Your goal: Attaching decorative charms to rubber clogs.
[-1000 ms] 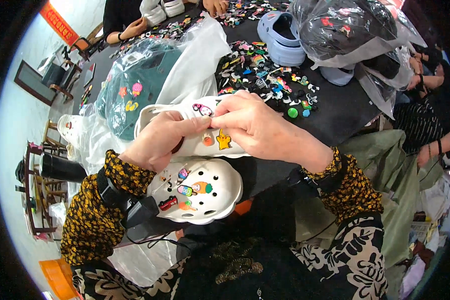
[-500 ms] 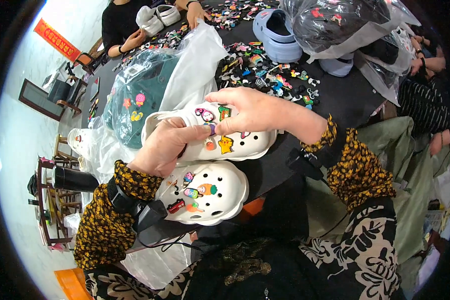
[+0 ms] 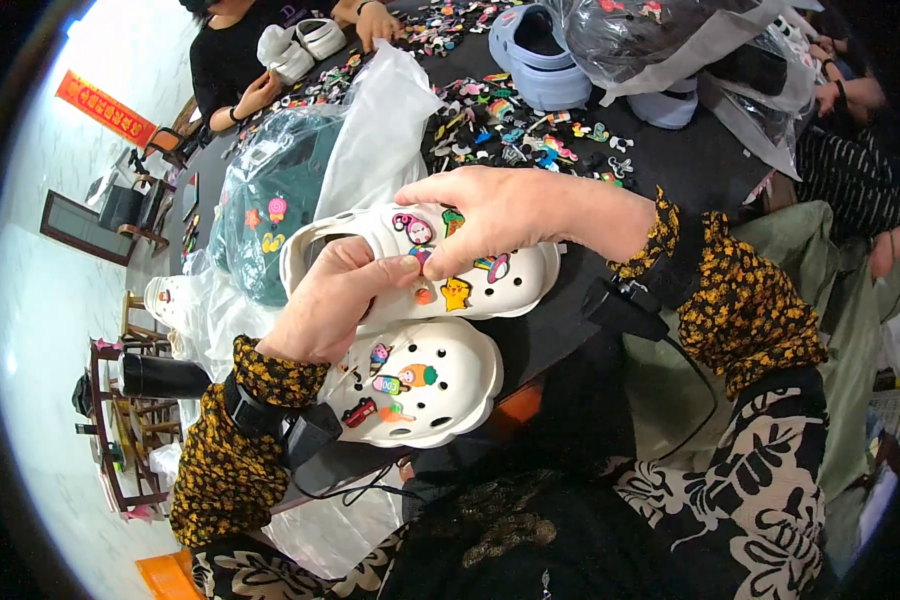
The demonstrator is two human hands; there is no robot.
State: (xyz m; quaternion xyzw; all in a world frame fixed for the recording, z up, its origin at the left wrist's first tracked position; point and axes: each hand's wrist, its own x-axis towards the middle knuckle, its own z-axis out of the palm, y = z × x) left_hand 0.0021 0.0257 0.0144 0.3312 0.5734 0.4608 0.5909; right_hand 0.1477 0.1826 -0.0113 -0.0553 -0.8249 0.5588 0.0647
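A white clog (image 3: 525,285) decorated with colourful shoe charms lies at the middle, toe pointing right. My left hand (image 3: 330,295) grips its near side by the opening, the thumb pressed against a small purple charm (image 3: 419,257). From the right, my right hand (image 3: 510,215) holds the clog's far side, its thumb meeting the same charm. Around the thumbs sit a yellow character charm (image 3: 456,293) and a hat-shaped charm (image 3: 492,268). The matching white clog (image 3: 450,390), also with charms, rests just nearer to me at the table's edge.
Loose charms (image 3: 500,125) cover the dark table (image 3: 685,165) beyond my hands. Bagged green clogs (image 3: 255,210) stand left, lavender clogs (image 3: 545,75) and a plastic-wrapped dark pair (image 3: 650,40) at the back. A co-worker's hand (image 3: 258,95) holds white shoes (image 3: 288,55). Another person sits at right.
The view has shifted slightly. My right thumb has drawn back a little, baring more of the hat-shaped charm; both hands stay on the clog.
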